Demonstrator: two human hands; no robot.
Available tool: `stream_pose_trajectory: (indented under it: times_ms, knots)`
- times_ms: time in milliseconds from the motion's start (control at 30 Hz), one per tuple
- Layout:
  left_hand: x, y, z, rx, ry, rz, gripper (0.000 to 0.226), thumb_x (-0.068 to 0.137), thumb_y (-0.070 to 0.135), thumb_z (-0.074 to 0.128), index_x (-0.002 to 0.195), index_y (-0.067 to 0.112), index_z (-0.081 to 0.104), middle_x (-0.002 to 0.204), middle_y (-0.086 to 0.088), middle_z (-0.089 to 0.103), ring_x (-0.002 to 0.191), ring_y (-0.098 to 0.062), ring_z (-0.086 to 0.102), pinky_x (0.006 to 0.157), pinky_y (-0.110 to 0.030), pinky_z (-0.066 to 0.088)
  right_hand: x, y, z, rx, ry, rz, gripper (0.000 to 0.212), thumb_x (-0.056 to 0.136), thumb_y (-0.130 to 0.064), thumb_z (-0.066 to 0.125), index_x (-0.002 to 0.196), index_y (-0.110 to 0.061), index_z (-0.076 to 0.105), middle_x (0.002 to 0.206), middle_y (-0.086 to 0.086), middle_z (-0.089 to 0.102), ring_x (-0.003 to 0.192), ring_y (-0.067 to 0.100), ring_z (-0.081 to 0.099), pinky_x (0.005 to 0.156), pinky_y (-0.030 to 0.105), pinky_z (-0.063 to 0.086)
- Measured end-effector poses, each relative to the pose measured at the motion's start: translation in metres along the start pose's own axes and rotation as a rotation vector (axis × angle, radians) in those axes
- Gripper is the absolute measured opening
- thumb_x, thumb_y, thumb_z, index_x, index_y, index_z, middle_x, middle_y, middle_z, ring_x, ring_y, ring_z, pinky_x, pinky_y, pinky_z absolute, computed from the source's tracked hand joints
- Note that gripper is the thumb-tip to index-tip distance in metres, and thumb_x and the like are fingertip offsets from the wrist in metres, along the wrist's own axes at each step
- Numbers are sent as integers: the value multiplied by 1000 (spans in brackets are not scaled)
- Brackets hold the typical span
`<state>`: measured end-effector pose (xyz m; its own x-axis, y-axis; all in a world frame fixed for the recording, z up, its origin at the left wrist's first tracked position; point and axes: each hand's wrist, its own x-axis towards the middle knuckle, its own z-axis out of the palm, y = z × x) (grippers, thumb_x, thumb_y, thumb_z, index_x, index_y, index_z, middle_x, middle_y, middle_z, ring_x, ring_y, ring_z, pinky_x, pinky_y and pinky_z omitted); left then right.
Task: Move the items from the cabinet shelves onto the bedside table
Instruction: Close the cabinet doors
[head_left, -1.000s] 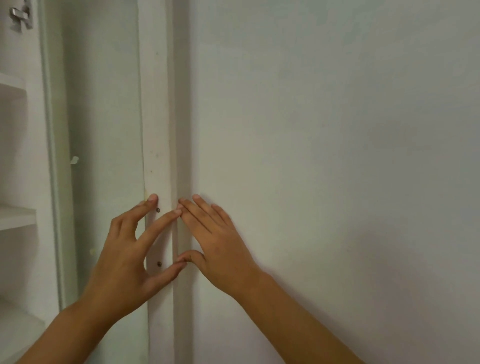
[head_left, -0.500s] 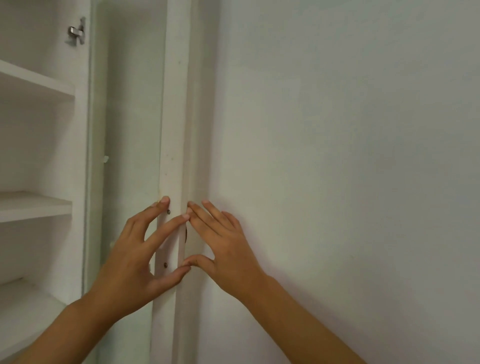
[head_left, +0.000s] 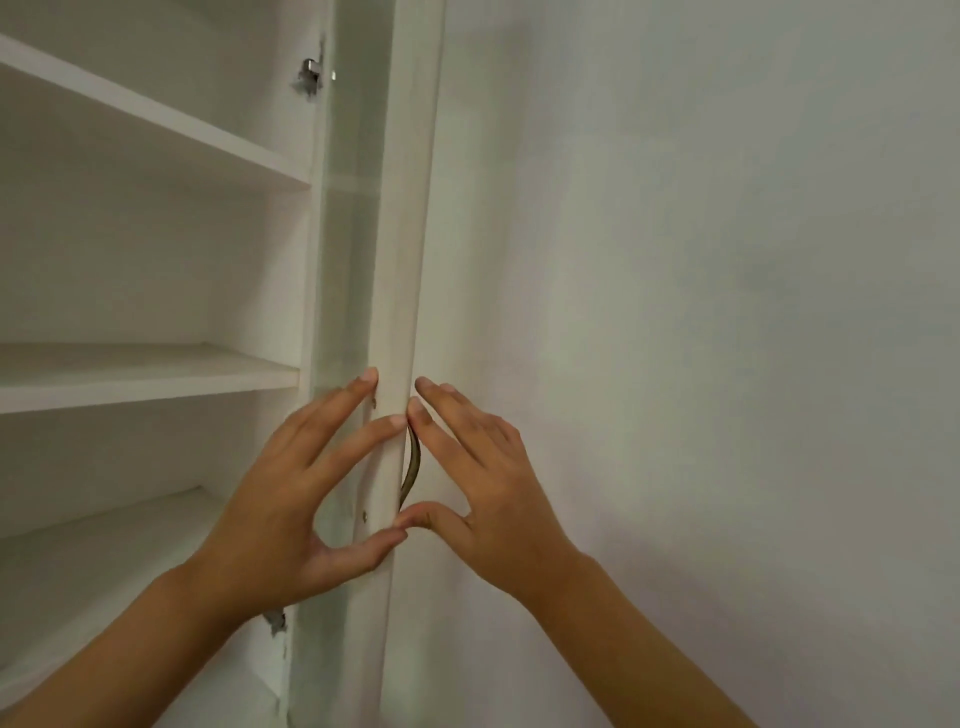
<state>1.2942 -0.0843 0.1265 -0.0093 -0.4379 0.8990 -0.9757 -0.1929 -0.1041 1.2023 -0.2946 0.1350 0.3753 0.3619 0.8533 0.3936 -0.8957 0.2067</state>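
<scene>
A white cabinet stands open on the left, with bare white shelves (head_left: 145, 374) in view and no items seen on them. Its door (head_left: 400, 260) is swung open and seen edge-on, close to the wall. My left hand (head_left: 306, 499) touches the inner face and edge of the door with spread, straight fingers. My right hand (head_left: 478, 483) lies with straight fingers on the door's outer side, beside a curved metal handle (head_left: 413, 467). Neither hand holds anything. The bedside table is out of view.
A plain white wall (head_left: 701, 312) fills the right half of the view. Metal hinges (head_left: 309, 75) sit on the cabinet's side panel, with a second hinge (head_left: 275, 621) lower down.
The view has swung left, so more of the cabinet's shelves show. The door's handle is now visible between my hands. Both hands stay on the door edge.
</scene>
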Motion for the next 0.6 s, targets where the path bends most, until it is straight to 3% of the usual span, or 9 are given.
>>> stream_pose_trajectory:
  times_ms: [133, 333, 600]
  knots:
    - [-16, -11, -29, 9, -12, -2, 89, 83, 60, 75, 156, 22, 41, 172, -8, 26, 158, -32, 30, 116, -64, 39, 13, -26, 14, 38, -4, -5, 84, 94, -45, 76, 161, -11, 37, 171, 8, 31, 160, 22, 25, 119, 49, 37]
    - [-41, -31, -72, 76, -22, 11, 89, 85, 59, 73, 156, 15, 41, 170, -10, 31, 158, -35, 27, 124, -55, 33, 34, -63, 37, 80, -23, -11, 80, 99, -42, 73, 163, -13, 34, 173, 6, 27, 161, 19, 21, 123, 46, 34]
    - [-75, -56, -122, 206, 29, -70, 88, 86, 63, 68, 157, 21, 39, 171, 1, 31, 159, -30, 27, 126, -51, 30, 74, -108, 80, 196, -6, -11, 79, 103, -32, 67, 166, -14, 22, 175, 1, 20, 162, 17, 18, 122, 51, 35]
